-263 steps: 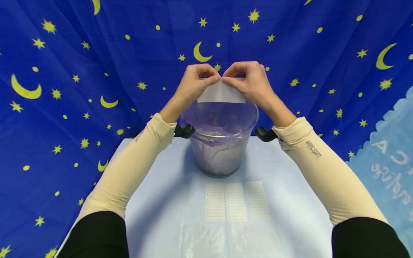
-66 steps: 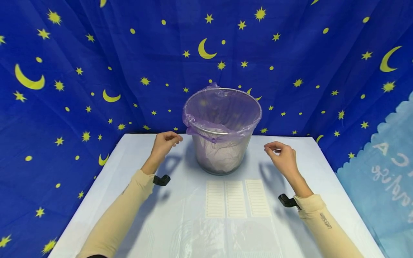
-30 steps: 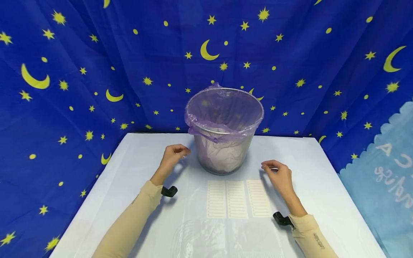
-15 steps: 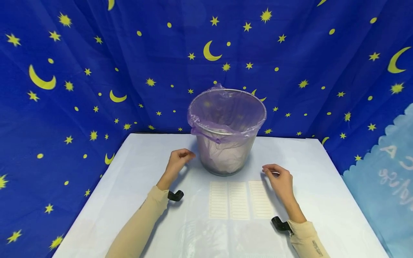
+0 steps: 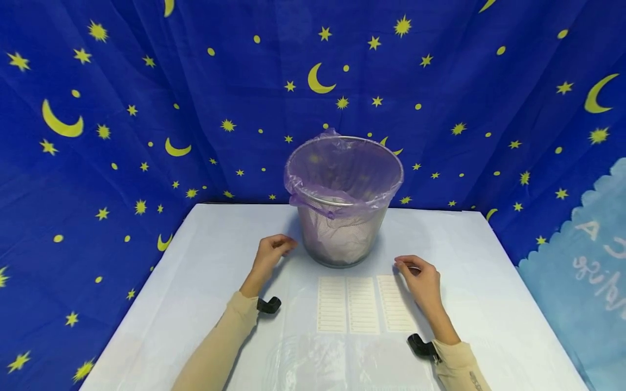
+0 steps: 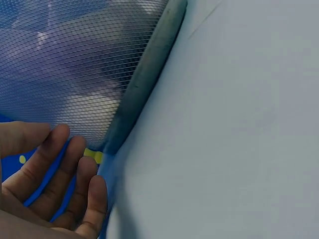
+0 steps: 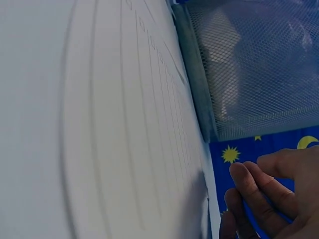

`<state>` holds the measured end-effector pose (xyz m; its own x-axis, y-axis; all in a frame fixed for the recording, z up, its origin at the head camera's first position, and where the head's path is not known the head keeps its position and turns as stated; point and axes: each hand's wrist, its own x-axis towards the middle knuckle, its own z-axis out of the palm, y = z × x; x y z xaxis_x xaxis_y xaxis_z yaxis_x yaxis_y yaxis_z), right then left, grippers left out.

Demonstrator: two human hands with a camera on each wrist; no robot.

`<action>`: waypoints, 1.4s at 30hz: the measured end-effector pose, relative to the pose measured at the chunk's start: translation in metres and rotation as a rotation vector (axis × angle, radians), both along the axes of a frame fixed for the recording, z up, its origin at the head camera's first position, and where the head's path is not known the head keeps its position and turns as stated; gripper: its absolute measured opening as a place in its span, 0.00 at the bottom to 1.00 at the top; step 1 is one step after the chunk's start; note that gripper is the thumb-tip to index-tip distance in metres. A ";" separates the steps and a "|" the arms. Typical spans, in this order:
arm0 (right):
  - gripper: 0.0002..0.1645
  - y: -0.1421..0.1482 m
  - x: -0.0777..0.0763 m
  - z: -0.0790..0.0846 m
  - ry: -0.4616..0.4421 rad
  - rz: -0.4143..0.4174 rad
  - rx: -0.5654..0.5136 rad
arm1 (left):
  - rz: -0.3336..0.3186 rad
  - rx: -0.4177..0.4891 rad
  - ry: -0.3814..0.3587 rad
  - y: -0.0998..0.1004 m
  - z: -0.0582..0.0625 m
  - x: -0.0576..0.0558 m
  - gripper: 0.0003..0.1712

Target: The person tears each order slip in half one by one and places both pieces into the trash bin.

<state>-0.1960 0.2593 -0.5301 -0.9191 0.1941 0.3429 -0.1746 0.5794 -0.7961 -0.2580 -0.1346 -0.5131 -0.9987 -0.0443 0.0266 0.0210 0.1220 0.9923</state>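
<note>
A wire-mesh wastebasket [image 5: 342, 231] stands upright at the back middle of the table. Its purple plastic liner [image 5: 313, 187] is folded over the metal rim, and pale material shows through the mesh. To the basket's left, my left hand [image 5: 270, 254] hovers with loosely bent fingers that hold nothing; in the left wrist view its fingertips [image 6: 61, 130] overlap the basket's lower side. My right hand [image 5: 421, 278] is in front and to the right of the basket, its fingers likewise relaxed and bare. Three lined paper strips [image 5: 362, 305] lie side by side between the hands.
Clear plastic sheets [image 5: 313, 361] lie flat on the white tabletop [image 5: 161, 326] near its front. A blue curtain [image 5: 235, 70] with moons and stars rises right behind the basket. Each wrist carries a black camera mount [image 5: 421, 346].
Several seconds ago both hands pinched a white sheet of paper above the basket; that sheet is out of their fingers. Since then both hands have come down beside the basket, lately drifting slightly lower.
</note>
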 end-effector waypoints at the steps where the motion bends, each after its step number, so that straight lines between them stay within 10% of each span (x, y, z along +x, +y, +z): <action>1: 0.05 0.001 0.001 -0.001 0.000 0.002 0.002 | 0.005 0.020 -0.001 0.001 -0.003 0.001 0.09; 20: 0.05 -0.013 0.014 -0.003 0.027 -0.013 0.062 | -0.001 -0.206 0.113 0.016 -0.018 0.012 0.04; 26: 0.04 -0.029 0.022 -0.005 0.020 0.078 0.102 | -0.069 -0.373 0.225 0.024 -0.023 0.017 0.02; 42: 0.05 -0.070 0.044 -0.003 0.021 0.242 0.061 | -0.148 -0.446 0.280 0.040 -0.029 0.031 0.02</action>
<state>-0.1515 0.1895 -0.5331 -0.9290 -0.0522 0.3663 -0.3298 0.5656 -0.7559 -0.2272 -0.0947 -0.5423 -0.9453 0.1725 0.2768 0.3262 0.5056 0.7987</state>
